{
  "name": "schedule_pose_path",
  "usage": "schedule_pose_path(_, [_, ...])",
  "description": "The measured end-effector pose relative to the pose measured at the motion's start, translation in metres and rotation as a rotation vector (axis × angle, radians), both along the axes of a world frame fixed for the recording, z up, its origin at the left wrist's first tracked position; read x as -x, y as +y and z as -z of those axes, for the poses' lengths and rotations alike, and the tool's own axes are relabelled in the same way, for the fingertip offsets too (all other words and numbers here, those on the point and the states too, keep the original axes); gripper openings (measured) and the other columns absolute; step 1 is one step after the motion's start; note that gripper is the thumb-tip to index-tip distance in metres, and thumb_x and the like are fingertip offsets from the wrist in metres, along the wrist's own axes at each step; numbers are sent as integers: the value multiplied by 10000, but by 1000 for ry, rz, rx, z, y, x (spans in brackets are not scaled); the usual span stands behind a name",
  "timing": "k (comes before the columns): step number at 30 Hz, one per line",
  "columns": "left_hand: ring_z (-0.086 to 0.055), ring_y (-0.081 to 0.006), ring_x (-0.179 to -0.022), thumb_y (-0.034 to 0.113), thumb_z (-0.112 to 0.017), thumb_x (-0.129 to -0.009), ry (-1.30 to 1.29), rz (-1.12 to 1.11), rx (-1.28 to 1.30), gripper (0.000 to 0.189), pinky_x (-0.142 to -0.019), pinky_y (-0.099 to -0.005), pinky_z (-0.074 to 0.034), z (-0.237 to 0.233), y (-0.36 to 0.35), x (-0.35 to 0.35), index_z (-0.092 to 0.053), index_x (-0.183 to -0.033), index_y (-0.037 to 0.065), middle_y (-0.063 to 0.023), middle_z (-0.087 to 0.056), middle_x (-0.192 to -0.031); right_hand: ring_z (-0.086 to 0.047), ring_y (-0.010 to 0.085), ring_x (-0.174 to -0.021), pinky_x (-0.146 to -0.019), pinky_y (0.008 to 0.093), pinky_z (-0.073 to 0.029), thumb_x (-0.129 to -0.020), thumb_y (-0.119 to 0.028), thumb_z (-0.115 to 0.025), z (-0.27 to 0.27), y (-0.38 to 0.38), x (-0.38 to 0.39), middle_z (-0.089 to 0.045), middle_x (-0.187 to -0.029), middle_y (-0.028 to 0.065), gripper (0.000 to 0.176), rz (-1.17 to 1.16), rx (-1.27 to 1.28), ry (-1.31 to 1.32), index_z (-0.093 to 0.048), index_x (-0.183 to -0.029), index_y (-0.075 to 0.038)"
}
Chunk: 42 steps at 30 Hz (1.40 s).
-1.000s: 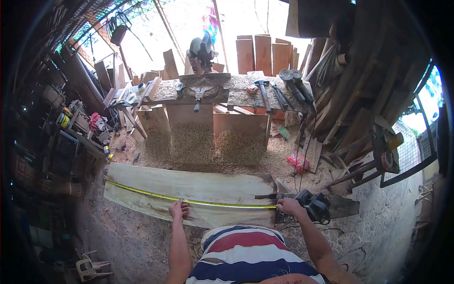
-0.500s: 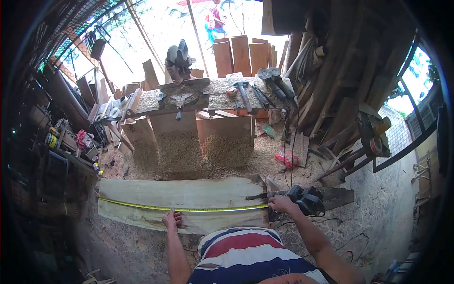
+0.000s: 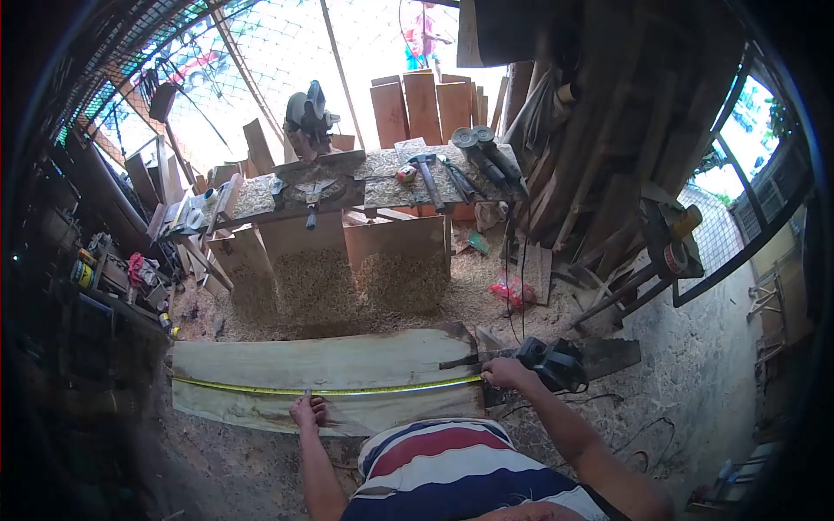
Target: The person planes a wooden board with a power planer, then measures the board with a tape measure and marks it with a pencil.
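A pale wooden board point(image 3: 330, 354) lies in front of me, with a yellow tape measure point(image 3: 252, 388) stretched along its length. My left hand point(image 3: 308, 411) is at the tape's lower edge near the board's middle, a finger touching it and the other fingers curled; whether it grips the tape is hard to tell. At the board's right end my right hand point(image 3: 508, 373) is closed on the tape's end part. A black power tool point(image 3: 556, 365) sits just beyond that hand, on a darker piece of wood point(image 3: 608, 358).
Behind stands a shavings-covered workbench point(image 3: 382, 193) with a miter saw point(image 3: 310, 122), a hammer point(image 3: 426, 181) and grinders point(image 3: 488, 156). Cables run over the floor at right. A person point(image 3: 423, 39) is outside beyond the fence.
The camera view has shifted slightly, so the bench and board appear further left. Both hands stay at about the same places on the tape. The person outside appears further right.
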State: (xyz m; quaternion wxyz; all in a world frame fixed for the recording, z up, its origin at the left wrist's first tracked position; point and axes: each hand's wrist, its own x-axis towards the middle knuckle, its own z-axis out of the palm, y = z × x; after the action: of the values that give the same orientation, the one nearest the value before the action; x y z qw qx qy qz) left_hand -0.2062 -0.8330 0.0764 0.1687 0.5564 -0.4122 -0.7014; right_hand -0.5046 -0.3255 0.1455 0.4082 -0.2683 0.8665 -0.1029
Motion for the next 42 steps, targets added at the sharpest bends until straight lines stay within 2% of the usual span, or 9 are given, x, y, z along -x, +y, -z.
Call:
schedule_pose_path(6, [-621,-173,-484,219,-660,-1015,-77,8,72,203,-355,-286,-421,4,0,3,-578,-941,50,-107,-693,-737,-684,382,-1113,-965,501,-532,-958,-345,-555,6,-1,7,-734,-1160,174,370,5,36,14,-727,-1189,-112])
schedule_pose_path(8, [-622,-176,-491,197,-651,-1014,25,32,57,195,-359,-296,-409,20,-6,-7,-575,-921,44,-109,-692,-744,-684,387,-1107,-962,504,-530,-959,-339,-550,8,3,-4,-734,-1145,177,363,4,37,6,-724,-1170,-101])
schedule_pose_path(12, [-620,-171,-496,200,-661,-1009,17,18,37,191,-366,-297,-423,13,-4,-4,-579,-928,47,-103,-692,-749,-681,393,-1104,-960,508,-527,-964,-338,-549,-1,-2,2,-734,-1139,176,347,-17,14,14,-722,-1152,-103])
schedule_pose_path(20, [-571,-123,-486,213,-682,-1014,6,-20,38,207,-350,-235,-367,-3,5,4,-554,-904,93,-78,-658,-730,-676,423,-1060,-916,514,-536,-956,-352,-573,17,3,0,-721,-1099,214,336,-10,101,97,-718,-1086,-78])
schedule_pose_path(24, [-541,-100,-479,205,-671,-1024,127,21,-80,209,-345,-204,-332,-9,2,0,-544,-898,97,-64,-640,-726,-681,419,-1048,-898,515,-541,-952,-339,-574,6,1,-1,-727,-1085,209,324,-12,108,86,-722,-1090,-86])
schedule_pose_path(28, [-525,-91,-478,226,-674,-1025,-68,-11,50,230,-341,-208,-321,-11,8,9,-541,-896,91,-60,-641,-729,-690,404,-1044,-898,515,-541,-961,-345,-567,9,0,-4,-737,-1067,193,328,11,60,90,-733,-1105,-101])
schedule_pose_path(34, [-520,-88,-483,211,-664,-1028,0,27,-11,195,-348,-207,-321,-7,1,5,-565,-913,89,-54,-631,-716,-689,385,-1077,-919,510,-536,-967,-332,-564,8,1,-2,-735,-1122,183,346,12,61,62,-738,-1154,-99])
schedule_pose_path(37, [-571,-103,-507,215,-666,-1025,24,57,-20,181,-360,-208,-371,-4,-4,2,-582,-920,94,-64,-658,-733,-689,386,-1075,-920,509,-536,-965,-333,-564,2,0,-2,-736,-1119,184,348,4,64,57,-737,-1152,-95])
schedule_pose_path(42, [-667,-150,-575,235,-672,-1019,-93,72,43,158,-408,-220,-471,-9,-1,2,-626,-976,91,-92,-716,-797,-693,380,-1070,-919,509,-538,-963,-322,-562,3,-2,-1,-738,-1112,177,342,5,42,38,-736,-1156,-100])
